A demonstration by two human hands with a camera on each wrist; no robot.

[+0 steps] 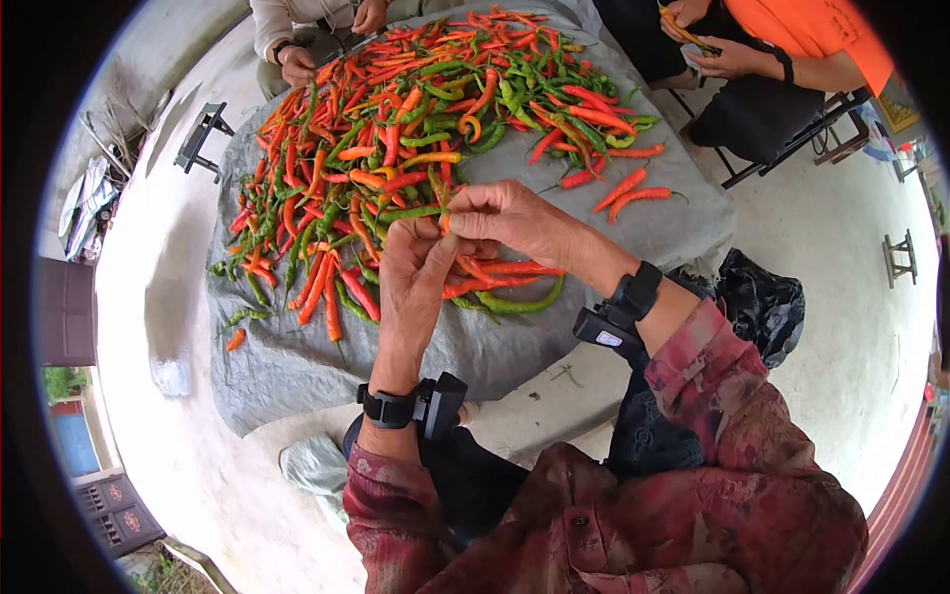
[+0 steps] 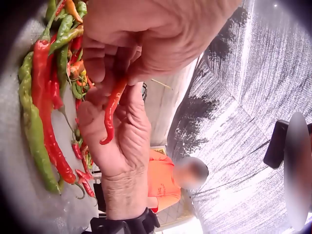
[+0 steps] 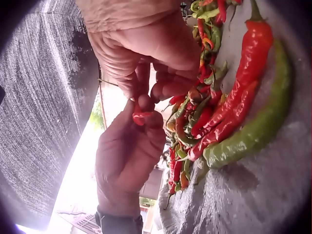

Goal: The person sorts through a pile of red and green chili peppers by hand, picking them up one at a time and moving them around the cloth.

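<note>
Close over the near side of the pepper heap, both hands meet at a small red chili pepper (image 2: 113, 109). The left hand (image 1: 409, 287) pinches it between thumb and fingers. From the other side, the right hand (image 1: 520, 223) has its thumb and fingertips on the same pepper, partly hiding its upper end. In the left wrist view the curved tip hangs past the right palm. Below the hands lie long red peppers (image 3: 246, 63) and a curved green pepper (image 3: 258, 131), on the grey sheet (image 1: 297, 381).
A large heap of red, green and orange peppers (image 1: 396, 129) covers the sheet. Another person's hand (image 1: 297, 67) is at the far left; a person in an orange shirt (image 1: 816, 40) holds a pepper at the right. A black plastic bag (image 1: 760, 307) lies beside the right forearm.
</note>
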